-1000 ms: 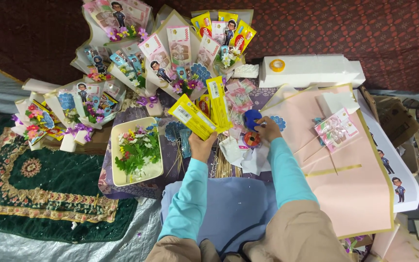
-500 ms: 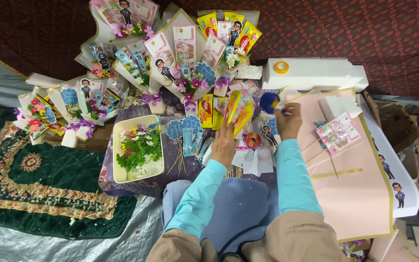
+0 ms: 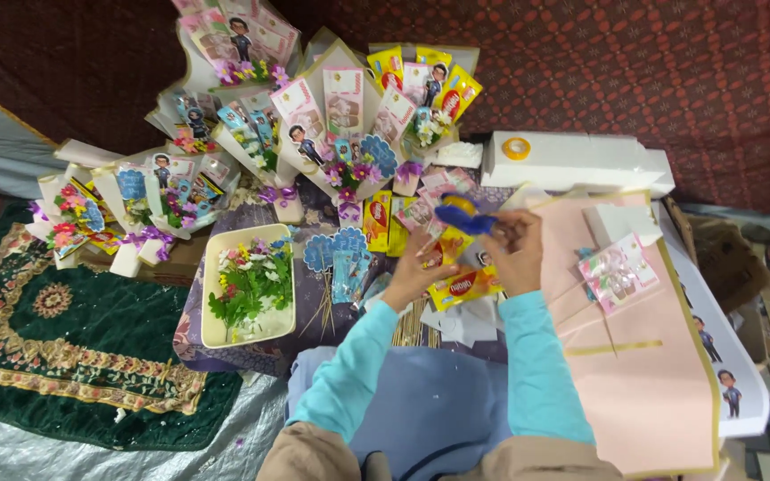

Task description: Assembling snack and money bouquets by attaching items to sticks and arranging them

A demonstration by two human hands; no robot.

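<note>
Head view: both hands now together, left hand gripping yellow packet, right hand pinching blue tape roll above it.

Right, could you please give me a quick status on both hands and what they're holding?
Left hand on yellow snack packet. Right hand pinching blue-and-yellow piece, raised above the packet. Pink paper sheet lying just right of both hands.
</note>
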